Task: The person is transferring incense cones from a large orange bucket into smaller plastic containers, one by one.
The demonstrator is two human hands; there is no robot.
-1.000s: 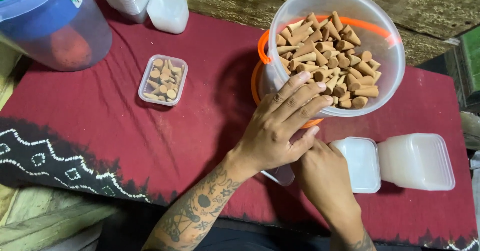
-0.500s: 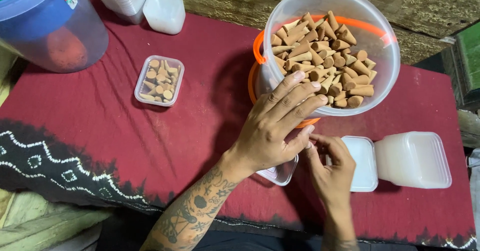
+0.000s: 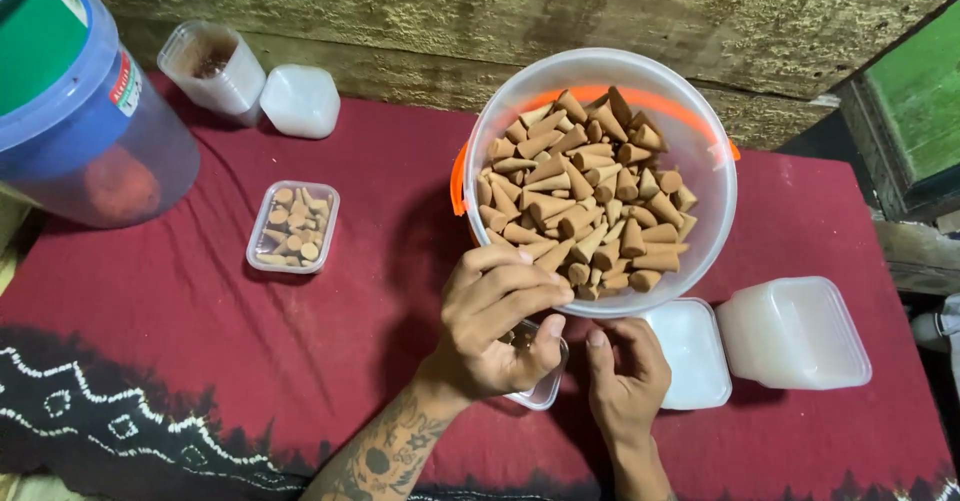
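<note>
Left hand [image 3: 495, 326] curled over a small clear tray [image 3: 538, 386], fingers bent and closed around its near edge, thumb pressed against the tray's side. Right hand [image 3: 625, 376] just beside, fingers curled inward at the tray's right end; whether actually gripping the tray or only touching it, cannot tell. Tray set on the red cloth [image 3: 300, 361] directly below the rim of the round clear tub [image 3: 600, 181] (orange handle at the rim), tub filled with tan cones [image 3: 580, 211]. A few cones visible inside the tray under the left hand's fingers.

To the left, well apart: a second small tray [image 3: 293, 226], packed with cones standing base up. Right of the hands: a flat white lid [image 3: 690, 351], touching a stack of clear containers [image 3: 795, 331]. Top left corner: large blue-lidded jar [image 3: 85, 131], a tipped clear container [image 3: 212, 66] and a white lid [image 3: 300, 101] near the rough wall [image 3: 500, 11].
</note>
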